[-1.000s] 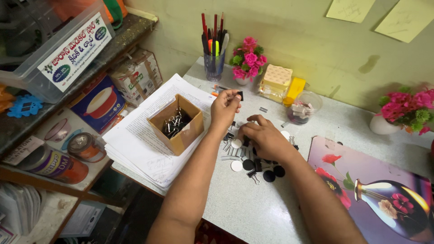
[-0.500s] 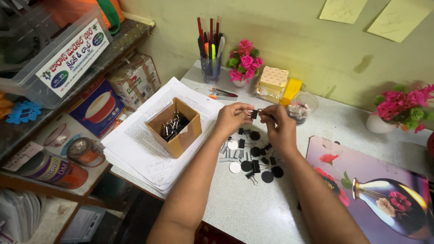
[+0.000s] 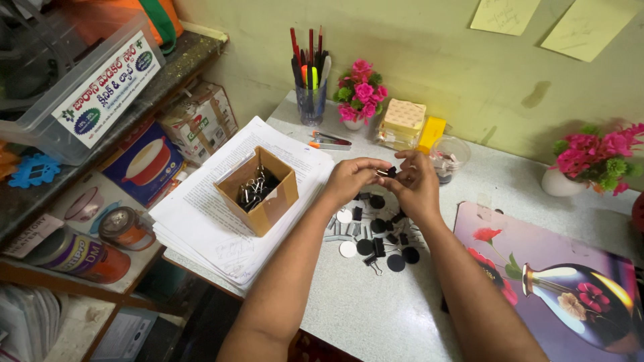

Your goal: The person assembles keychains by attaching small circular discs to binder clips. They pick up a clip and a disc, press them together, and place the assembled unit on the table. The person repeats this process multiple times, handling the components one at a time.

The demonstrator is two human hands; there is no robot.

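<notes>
Head view: left hand [image 3: 352, 179] and right hand [image 3: 416, 184] pinched shut together on 1 small black binder clip [image 3: 389, 172], above scattered clips [image 3: 379, 234] on grey desk [image 3: 376, 308], beside cardboard box [image 3: 258, 191].

This looks like a small office or a shop's desk corner. A grey desk [image 3: 376, 315] stands against a pale green wall [image 3: 443, 60] with yellow paper notes [image 3: 495, 15] stuck to it. At the desk's back edge stands a cup of pens and pencils [image 3: 310, 80], with pots of pink artificial flowers [image 3: 361, 94] beside it and a block of note paper [image 3: 401, 124] next along. A thick stack of printed papers [image 3: 215, 221] lies at the left edge, bearing a small cardboard box of binder clips [image 3: 258, 191]. More black binder clips [image 3: 379, 245] are scattered mid-desk. Open shelves [image 3: 40, 268] to the left hold boxed goods, tins and a clear plastic bin [image 3: 74, 87] with a printed label
</notes>
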